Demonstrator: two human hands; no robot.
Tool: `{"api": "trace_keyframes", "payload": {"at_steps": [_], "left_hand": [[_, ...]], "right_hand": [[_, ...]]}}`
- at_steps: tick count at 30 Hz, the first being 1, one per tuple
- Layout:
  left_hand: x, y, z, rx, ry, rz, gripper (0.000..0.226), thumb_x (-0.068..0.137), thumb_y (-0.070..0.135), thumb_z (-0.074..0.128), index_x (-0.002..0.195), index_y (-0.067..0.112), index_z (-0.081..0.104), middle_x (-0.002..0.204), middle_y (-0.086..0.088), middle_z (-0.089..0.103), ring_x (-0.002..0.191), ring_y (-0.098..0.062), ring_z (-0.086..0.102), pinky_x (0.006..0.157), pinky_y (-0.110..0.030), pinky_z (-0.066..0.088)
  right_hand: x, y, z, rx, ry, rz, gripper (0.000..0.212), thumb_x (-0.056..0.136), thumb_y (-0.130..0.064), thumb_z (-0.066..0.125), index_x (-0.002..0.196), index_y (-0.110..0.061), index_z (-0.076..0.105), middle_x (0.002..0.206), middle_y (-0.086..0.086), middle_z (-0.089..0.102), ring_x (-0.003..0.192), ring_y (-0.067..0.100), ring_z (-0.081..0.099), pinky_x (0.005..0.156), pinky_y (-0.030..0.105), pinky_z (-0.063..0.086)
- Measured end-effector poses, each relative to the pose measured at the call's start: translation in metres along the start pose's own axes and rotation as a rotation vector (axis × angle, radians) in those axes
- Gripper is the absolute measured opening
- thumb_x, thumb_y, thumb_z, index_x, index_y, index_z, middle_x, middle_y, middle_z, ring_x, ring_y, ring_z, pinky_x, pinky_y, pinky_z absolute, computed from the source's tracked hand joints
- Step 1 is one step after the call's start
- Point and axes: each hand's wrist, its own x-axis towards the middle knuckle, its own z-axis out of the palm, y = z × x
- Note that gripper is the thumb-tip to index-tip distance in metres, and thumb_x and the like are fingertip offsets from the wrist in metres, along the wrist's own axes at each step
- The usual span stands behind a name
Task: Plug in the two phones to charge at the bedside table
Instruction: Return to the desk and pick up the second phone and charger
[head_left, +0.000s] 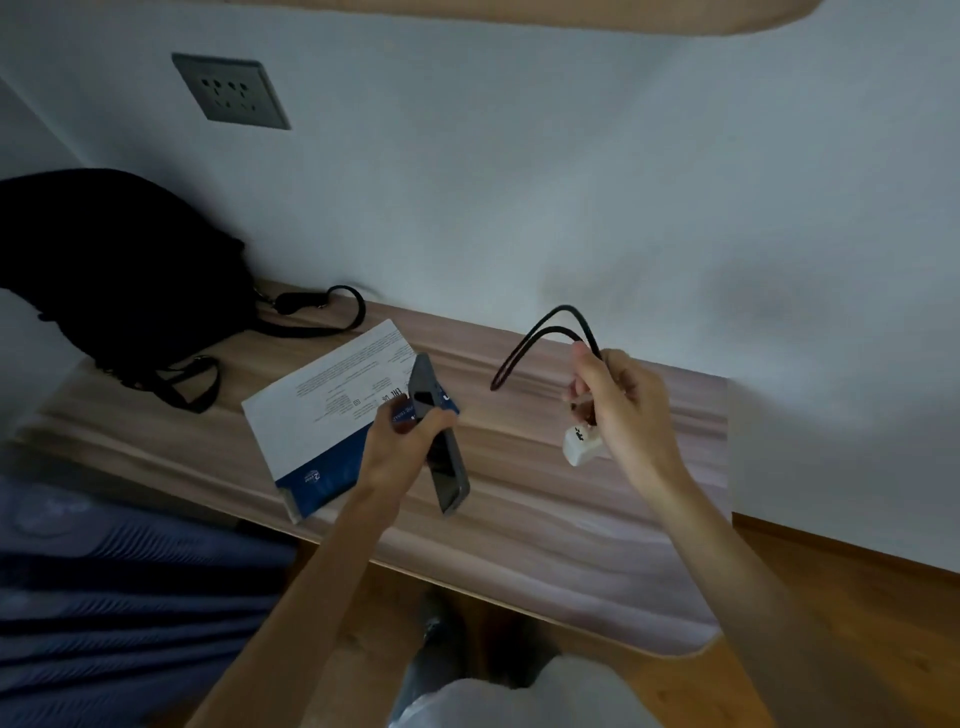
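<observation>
My left hand (402, 441) grips a dark phone (439, 457) held on edge above the wooden bedside table (545, 499); a second phone may lie against it, I cannot tell. My right hand (621, 410) holds a white charger plug (582, 447) and a looped black cable (540, 338) that arches up to the left of the hand. A grey wall socket (231, 91) sits high on the white wall at the upper left, with nothing plugged into it.
A white and blue box (322, 415) lies on the table under my left hand. A black bag (114, 270) with straps stands at the table's left end. A blue bedcover (119, 597) is at the lower left, wooden floor at the right.
</observation>
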Motion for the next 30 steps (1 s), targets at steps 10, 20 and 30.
{"api": "trace_keyframes", "payload": {"at_steps": [10,20,30], "left_hand": [[-0.044,0.033,-0.002,-0.054,-0.174,0.021,0.031,0.087,0.022,0.072,0.116,0.023,0.060,0.106,-0.007,0.067,0.093,-0.016,0.068,0.060,-0.022,0.056],[-0.076,0.049,-0.050,-0.056,-0.308,0.060,0.059,0.088,0.027,0.068,0.141,0.011,0.049,0.117,-0.008,0.066,0.106,-0.021,0.066,0.072,-0.028,0.056],[-0.093,0.058,-0.056,-0.032,-0.449,0.142,0.071,0.076,0.041,0.076,0.137,0.012,0.054,0.118,-0.008,0.067,0.112,-0.023,0.064,0.075,-0.027,0.053]], "right_hand": [[-0.037,-0.008,-0.015,0.108,0.043,-0.011,0.049,0.108,-0.040,0.035,0.094,-0.014,0.073,0.046,-0.010,0.047,0.039,0.004,0.037,0.043,0.019,0.031],[-0.091,-0.021,-0.010,0.590,-0.122,0.069,0.032,0.104,-0.014,0.043,0.121,0.003,0.063,0.076,0.006,0.070,0.061,0.015,0.059,0.057,0.024,0.045],[-0.128,-0.042,-0.009,0.474,-0.046,-0.081,0.027,0.102,-0.015,0.048,0.113,-0.004,0.070,0.074,0.003,0.068,0.061,0.015,0.053,0.056,0.023,0.042]]}}
